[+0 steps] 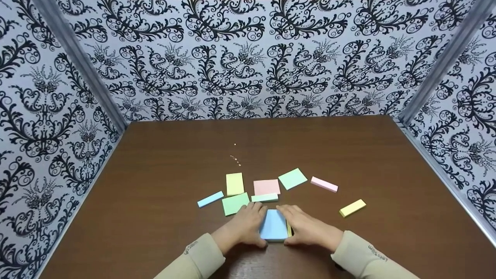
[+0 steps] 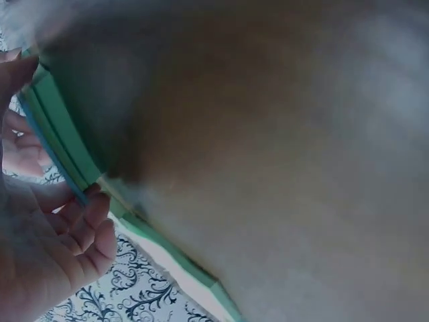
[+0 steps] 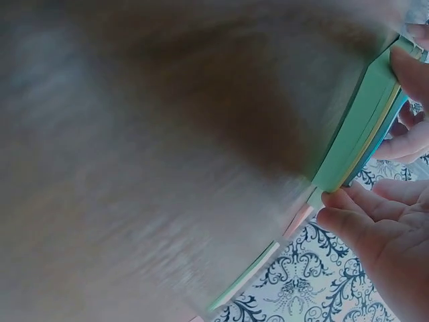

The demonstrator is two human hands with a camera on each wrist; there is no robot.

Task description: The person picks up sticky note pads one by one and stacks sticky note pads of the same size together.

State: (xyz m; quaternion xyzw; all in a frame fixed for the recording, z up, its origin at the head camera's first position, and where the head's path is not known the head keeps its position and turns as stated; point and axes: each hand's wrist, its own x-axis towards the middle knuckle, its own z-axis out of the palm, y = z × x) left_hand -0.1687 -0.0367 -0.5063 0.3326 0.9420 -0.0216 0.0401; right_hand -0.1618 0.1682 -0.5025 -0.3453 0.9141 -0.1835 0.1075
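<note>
Near the front of the brown table lies a stack of sticky note pads, with a blue pad (image 1: 274, 224) on top. Yellow shows along its right side, and the wrist views reveal thick green layers (image 3: 355, 121) underneath. My left hand (image 1: 248, 225) grips the stack's left side, thumb at the near corner and fingers toward the far end. On the opposite side, my right hand (image 1: 306, 228) holds it the same way. In the left wrist view, fingertips touch the edge of the green layers (image 2: 67, 131).
Beyond the stack lie a yellow pad (image 1: 235, 184), green pads (image 1: 235, 204) (image 1: 292, 178), a pink pad (image 1: 266, 186) and a pale green strip (image 1: 265, 197). Blue (image 1: 210, 199), pink (image 1: 324, 184) and yellow strips (image 1: 352, 208) lie farther out. Patterned walls (image 1: 248, 62) enclose the table (image 1: 155, 155).
</note>
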